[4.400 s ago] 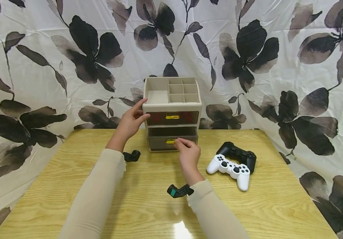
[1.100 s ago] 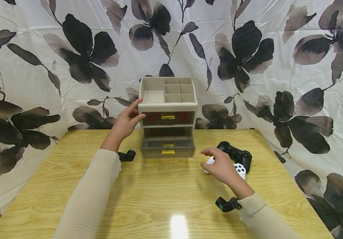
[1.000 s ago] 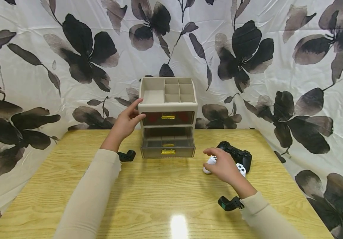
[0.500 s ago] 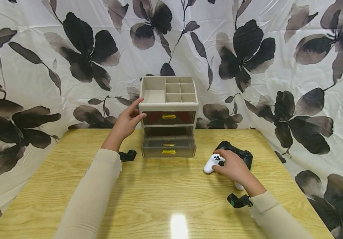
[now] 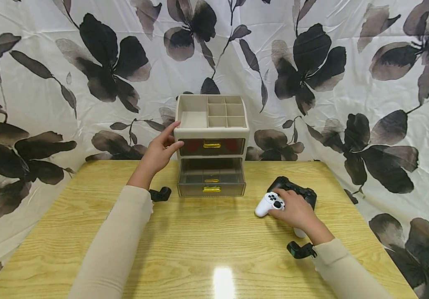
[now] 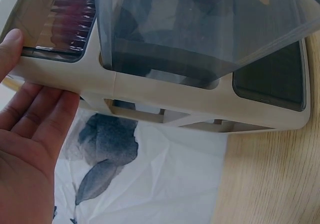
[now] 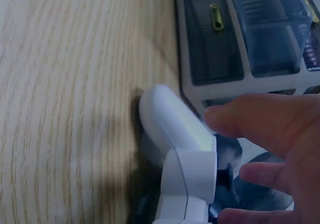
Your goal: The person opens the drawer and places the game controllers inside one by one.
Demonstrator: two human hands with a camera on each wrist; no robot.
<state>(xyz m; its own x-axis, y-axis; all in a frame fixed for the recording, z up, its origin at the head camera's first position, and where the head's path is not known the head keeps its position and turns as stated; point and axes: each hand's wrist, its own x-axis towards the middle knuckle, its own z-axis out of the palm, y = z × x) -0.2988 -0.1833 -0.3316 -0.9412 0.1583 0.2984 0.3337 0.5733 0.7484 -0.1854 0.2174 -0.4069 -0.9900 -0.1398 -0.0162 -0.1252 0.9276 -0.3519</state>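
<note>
Right hand (image 5: 295, 211): curled round a white plastic game controller (image 5: 268, 205), low over the table; I judged that a hold on one half alone could let it tip and slip.
Black plastic game controller (image 5: 305, 192): lay just behind the white one; a low lift, I thought, might drag it along.
Left hand (image 5: 156, 155): spread wide against the front corner of a cream plastic drawer organizer (image 5: 214, 133); were it to ease off, I reckoned, a bump could shift the unit.
Smoky clear plastic drawer (image 5: 192, 190): pulled out; a knock on its front might shove it inward.
Yellow wood-grain table (image 5: 184, 253): I counted two hands, two controllers, one organizer.
Organizer front: three drawers, one out, two closed; three gold handles (image 5: 212, 189).
Organizer top: seven compartments (image 5: 194, 120), one large, six small.
Backdrop: one white floral cloth (image 5: 136, 12).
</note>
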